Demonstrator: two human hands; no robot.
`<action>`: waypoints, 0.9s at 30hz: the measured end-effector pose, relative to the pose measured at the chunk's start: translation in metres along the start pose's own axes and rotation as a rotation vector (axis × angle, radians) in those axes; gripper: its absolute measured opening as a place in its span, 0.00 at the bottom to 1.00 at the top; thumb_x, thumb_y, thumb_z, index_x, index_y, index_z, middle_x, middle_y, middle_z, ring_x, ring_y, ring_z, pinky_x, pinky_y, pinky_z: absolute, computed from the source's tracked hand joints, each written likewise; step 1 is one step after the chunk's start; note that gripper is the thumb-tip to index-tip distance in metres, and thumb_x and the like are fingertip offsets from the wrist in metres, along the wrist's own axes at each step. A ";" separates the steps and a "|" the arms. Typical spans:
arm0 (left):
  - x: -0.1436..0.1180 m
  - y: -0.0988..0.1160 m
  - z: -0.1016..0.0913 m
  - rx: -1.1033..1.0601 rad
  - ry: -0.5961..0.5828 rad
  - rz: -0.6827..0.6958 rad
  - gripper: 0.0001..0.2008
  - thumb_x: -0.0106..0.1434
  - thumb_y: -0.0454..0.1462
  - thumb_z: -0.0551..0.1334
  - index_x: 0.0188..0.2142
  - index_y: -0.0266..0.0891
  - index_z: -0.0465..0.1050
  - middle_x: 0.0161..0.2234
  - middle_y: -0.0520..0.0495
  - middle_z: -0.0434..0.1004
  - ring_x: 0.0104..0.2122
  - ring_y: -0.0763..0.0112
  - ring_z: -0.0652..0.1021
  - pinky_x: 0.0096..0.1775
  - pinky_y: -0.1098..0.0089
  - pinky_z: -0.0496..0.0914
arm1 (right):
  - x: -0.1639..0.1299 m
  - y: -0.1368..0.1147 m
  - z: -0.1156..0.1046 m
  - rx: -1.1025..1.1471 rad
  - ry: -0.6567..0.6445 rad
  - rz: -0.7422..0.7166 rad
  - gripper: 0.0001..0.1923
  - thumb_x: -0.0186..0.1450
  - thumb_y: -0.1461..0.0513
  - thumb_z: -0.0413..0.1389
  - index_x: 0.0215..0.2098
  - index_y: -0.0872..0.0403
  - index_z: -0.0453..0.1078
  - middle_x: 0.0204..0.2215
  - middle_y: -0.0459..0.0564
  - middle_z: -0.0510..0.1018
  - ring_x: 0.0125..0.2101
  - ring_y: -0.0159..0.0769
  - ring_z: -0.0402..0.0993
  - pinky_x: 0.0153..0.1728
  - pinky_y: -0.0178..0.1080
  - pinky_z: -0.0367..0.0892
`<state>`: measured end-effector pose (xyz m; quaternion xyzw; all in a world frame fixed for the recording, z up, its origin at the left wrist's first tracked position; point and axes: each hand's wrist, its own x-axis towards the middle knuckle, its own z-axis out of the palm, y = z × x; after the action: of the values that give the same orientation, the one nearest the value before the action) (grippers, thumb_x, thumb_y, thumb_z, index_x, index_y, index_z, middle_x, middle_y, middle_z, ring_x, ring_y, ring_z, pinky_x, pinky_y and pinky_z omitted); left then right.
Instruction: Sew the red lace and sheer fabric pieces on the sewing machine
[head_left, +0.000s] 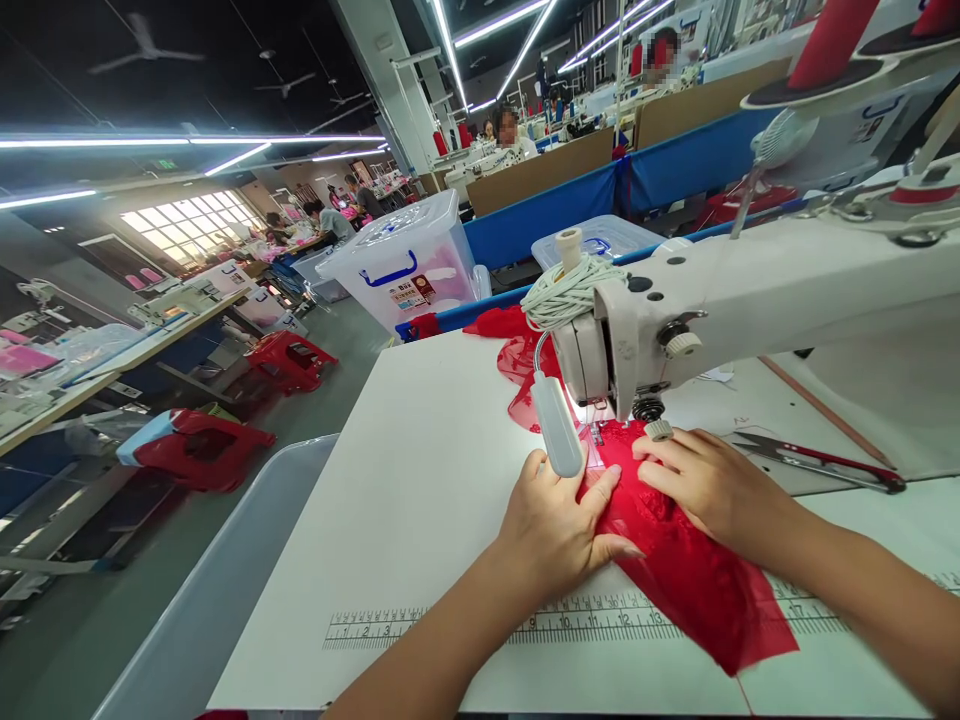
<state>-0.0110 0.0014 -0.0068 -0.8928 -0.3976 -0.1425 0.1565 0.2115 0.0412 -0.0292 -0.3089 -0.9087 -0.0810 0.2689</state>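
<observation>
A piece of sheer red fabric [690, 570] with a lacy raised area lies under the needle area of a white sewing machine [757, 295]. My left hand [551, 520] grips its left edge close to the presser foot [597, 434], fingers partly hidden behind a small lamp [557, 425]. My right hand [701, 485] has its bent fingers on the lacy part, holding it just right of the foot. The fabric's loose end spreads toward me across a printed ruler [600, 622]. More red fabric [517, 365] lies behind the machine head.
Thread snips [825, 465] and a brown stick [825, 410] lie right of my right hand. Pale cord [574, 290] is wound on the machine head. A plastic bin [247, 560] stands along the table's left edge; a lidded clear box [412, 265] is beyond. People work farther back.
</observation>
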 end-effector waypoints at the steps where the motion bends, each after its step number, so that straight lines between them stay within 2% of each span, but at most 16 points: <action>1: 0.000 -0.001 0.000 0.007 0.001 0.000 0.39 0.67 0.60 0.36 0.55 0.39 0.72 0.45 0.34 0.76 0.38 0.57 0.74 0.39 0.60 0.64 | 0.000 0.000 0.001 0.002 -0.003 0.002 0.16 0.55 0.77 0.45 0.28 0.53 0.66 0.40 0.52 0.77 0.35 0.39 0.66 0.34 0.40 0.60; 6: 0.003 -0.004 0.000 0.016 0.004 0.004 0.37 0.66 0.61 0.42 0.54 0.38 0.72 0.48 0.35 0.75 0.44 0.53 0.73 0.47 0.52 0.64 | -0.001 0.003 0.002 0.005 0.011 0.000 0.17 0.55 0.77 0.44 0.29 0.53 0.67 0.39 0.53 0.78 0.36 0.40 0.67 0.34 0.40 0.61; 9: 0.006 -0.004 -0.001 -0.026 0.018 0.025 0.40 0.66 0.61 0.38 0.53 0.34 0.72 0.46 0.33 0.74 0.47 0.50 0.72 0.49 0.49 0.64 | -0.001 0.003 -0.001 0.011 0.020 -0.016 0.19 0.58 0.75 0.43 0.38 0.55 0.71 0.41 0.55 0.78 0.38 0.42 0.68 0.36 0.42 0.64; 10: 0.007 -0.004 -0.001 -0.052 0.009 0.048 0.41 0.66 0.60 0.36 0.52 0.32 0.72 0.44 0.33 0.74 0.47 0.51 0.72 0.48 0.51 0.66 | -0.001 0.003 -0.002 0.018 0.019 -0.028 0.21 0.59 0.75 0.43 0.42 0.56 0.71 0.43 0.56 0.78 0.39 0.42 0.69 0.37 0.43 0.64; 12: 0.008 -0.004 0.000 -0.104 -0.018 0.106 0.41 0.67 0.59 0.35 0.48 0.30 0.73 0.40 0.35 0.74 0.41 0.56 0.74 0.38 0.59 0.70 | -0.001 0.002 -0.005 0.051 0.011 -0.071 0.22 0.60 0.75 0.43 0.45 0.56 0.71 0.46 0.55 0.78 0.43 0.42 0.69 0.40 0.43 0.65; 15: 0.008 -0.004 0.000 -0.127 -0.058 0.155 0.30 0.73 0.50 0.40 0.41 0.32 0.73 0.31 0.43 0.72 0.28 0.67 0.72 0.24 0.68 0.65 | -0.003 0.001 -0.006 0.137 0.015 -0.117 0.20 0.63 0.76 0.42 0.40 0.54 0.71 0.46 0.52 0.79 0.46 0.40 0.70 0.43 0.44 0.63; 18: 0.008 -0.002 -0.002 -0.122 -0.075 0.108 0.24 0.74 0.43 0.41 0.40 0.33 0.72 0.28 0.46 0.69 0.25 0.69 0.70 0.24 0.69 0.64 | -0.006 0.001 -0.004 0.184 0.030 -0.099 0.18 0.67 0.74 0.42 0.39 0.54 0.71 0.42 0.51 0.80 0.45 0.39 0.71 0.44 0.44 0.63; 22: 0.009 0.001 -0.004 -0.148 -0.109 0.067 0.35 0.71 0.54 0.36 0.51 0.29 0.68 0.31 0.43 0.71 0.28 0.65 0.71 0.27 0.67 0.67 | -0.009 0.000 -0.002 0.168 0.054 -0.102 0.18 0.66 0.74 0.42 0.41 0.55 0.72 0.41 0.53 0.80 0.46 0.42 0.70 0.44 0.46 0.63; 27: 0.007 0.005 -0.003 -0.165 -0.098 0.042 0.44 0.67 0.57 0.29 0.48 0.28 0.72 0.35 0.37 0.72 0.27 0.65 0.71 0.27 0.66 0.67 | -0.008 -0.001 -0.004 0.179 0.056 -0.090 0.19 0.64 0.75 0.43 0.40 0.55 0.72 0.41 0.54 0.80 0.47 0.42 0.70 0.43 0.46 0.65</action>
<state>-0.0035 0.0019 -0.0024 -0.9167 -0.3730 -0.1274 0.0657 0.2180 0.0346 -0.0305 -0.2400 -0.9175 -0.0202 0.3166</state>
